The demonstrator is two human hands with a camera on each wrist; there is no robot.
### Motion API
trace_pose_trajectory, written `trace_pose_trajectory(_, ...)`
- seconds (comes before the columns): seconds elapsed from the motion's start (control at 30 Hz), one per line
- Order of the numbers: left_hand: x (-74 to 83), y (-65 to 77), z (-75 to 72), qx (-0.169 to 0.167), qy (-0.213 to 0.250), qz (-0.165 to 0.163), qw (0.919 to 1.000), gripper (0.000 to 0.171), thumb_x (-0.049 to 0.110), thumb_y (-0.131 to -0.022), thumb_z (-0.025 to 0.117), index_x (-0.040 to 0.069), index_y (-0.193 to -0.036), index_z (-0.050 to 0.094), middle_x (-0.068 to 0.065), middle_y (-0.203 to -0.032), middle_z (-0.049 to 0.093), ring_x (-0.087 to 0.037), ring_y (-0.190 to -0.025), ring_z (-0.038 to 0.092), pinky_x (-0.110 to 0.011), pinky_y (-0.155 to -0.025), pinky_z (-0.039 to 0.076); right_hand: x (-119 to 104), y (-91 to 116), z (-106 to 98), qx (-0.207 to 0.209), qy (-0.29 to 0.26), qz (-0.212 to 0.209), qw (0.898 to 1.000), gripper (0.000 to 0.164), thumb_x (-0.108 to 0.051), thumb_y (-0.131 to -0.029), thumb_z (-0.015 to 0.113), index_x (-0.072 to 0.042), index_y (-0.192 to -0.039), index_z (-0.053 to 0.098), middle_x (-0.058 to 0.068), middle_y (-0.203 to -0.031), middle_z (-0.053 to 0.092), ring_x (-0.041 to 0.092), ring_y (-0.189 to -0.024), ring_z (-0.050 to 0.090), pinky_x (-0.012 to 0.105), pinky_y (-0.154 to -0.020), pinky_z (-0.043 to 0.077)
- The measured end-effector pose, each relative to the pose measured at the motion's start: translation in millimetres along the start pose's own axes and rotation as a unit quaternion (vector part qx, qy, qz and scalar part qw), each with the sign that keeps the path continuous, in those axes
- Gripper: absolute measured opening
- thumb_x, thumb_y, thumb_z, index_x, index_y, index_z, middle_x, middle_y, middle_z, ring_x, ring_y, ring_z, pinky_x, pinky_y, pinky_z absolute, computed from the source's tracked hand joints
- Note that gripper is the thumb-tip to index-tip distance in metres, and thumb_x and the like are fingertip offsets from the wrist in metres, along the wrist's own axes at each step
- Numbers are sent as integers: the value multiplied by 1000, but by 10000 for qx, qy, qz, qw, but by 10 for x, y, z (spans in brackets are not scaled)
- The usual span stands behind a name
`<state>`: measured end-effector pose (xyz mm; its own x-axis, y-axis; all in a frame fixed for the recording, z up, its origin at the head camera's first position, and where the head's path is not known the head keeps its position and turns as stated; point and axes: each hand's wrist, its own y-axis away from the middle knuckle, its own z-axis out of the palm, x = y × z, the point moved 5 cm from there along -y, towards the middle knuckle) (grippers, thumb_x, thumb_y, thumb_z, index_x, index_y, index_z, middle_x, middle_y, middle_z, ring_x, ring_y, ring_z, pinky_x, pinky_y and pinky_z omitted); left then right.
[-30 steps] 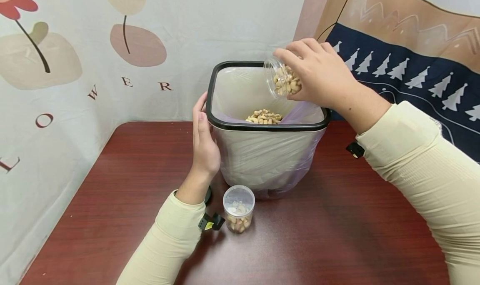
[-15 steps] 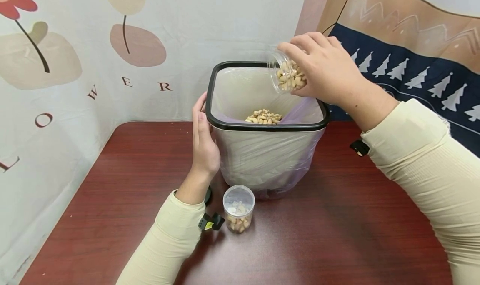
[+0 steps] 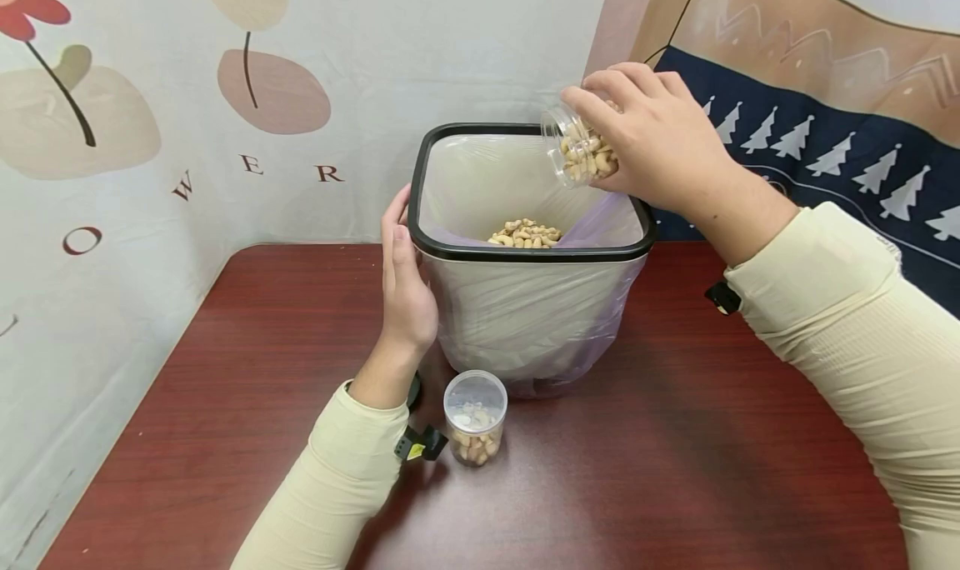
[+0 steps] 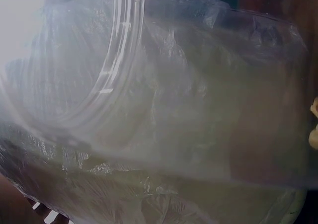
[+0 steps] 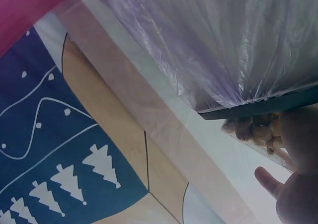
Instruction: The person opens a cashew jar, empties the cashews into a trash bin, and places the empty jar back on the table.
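A trash bin (image 3: 525, 312) with a black rim and a thin purplish plastic liner (image 3: 596, 220) stands on the table. My left hand (image 3: 408, 287) rests against the bin's left side, fingers straight along the wall below the rim. Over the bin's back right, my right hand (image 3: 652, 132) grips a clear plastic jar (image 3: 562, 149), tilted on its side with its mouth to the left. Cashews (image 3: 588, 157) lie inside the jar. More cashews (image 3: 525, 234) are heaped in the bin. In the right wrist view the jar (image 5: 261, 134) shows just past the rim.
A second clear jar (image 3: 475, 420) with a translucent lid and nuts stands in front of the bin, close to my left wrist. A small dark round object (image 3: 414, 391) is partly hidden behind that wrist. Printed cloths (image 3: 360, 53) hang behind the table (image 3: 262, 328).
My right hand has moved slightly right and up with the tilted jar. The left hand stays against the bin, and the heap of cashews looks the same.
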<state>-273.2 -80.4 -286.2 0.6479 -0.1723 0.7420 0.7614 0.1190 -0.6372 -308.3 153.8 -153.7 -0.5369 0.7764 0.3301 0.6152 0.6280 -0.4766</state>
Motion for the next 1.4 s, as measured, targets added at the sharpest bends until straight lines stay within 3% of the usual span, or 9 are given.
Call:
trace_pose_trajectory(0.17,-1,-1,1,-4,-19,-10,10000,54,26,-106,17,2,-152,29,-21,-150,41,-37,-135,46,-31,-108,39,-9,-7,9,124,13,-60,9999,85,-18,-70,90,-13,-143,46,17,-138,51,38,-133,42,61,-98,39)
trace_pose_trajectory(0.4,-6,-1,6,6,-60,-10,10000,54,26,-106,18,1,-152,29,-16,-149,43,-19,-131,51,-32,-108,40,-23,-5,12,160,82,-203,9996,86,-17,-70,90,-13,-143,45,19,-138,51,39,-133,42,61,-97,39)
trace_pose_trajectory(0.67,-7,-9,-1,6,-34,25,10000,52,26,-106,18,5,-152,31,-18,-152,42,-36,-137,45,-31,-109,39,-67,-13,31,286,235,-446,9983,87,-16,-69,91,-11,-142,44,21,-138,50,40,-132,42,61,-98,39)
trace_pose_trajectory(0.97,-4,-15,-5,-3,-31,43,10000,52,25,-106,18,3,-152,30,-21,-151,41,-36,-137,45,-31,-110,38,-93,-20,48,306,337,-433,9980,89,-15,-67,93,-11,-141,44,21,-140,49,40,-132,41,60,-96,39)
trace_pose_trajectory(1.4,-18,-9,-5,-3,-16,-64,10000,53,27,-106,17,5,-152,30,-12,-151,44,-36,-137,44,-32,-110,38,-93,-14,65,428,425,-417,9973,88,-17,-67,92,-12,-141,44,21,-139,50,40,-132,42,60,-95,41)
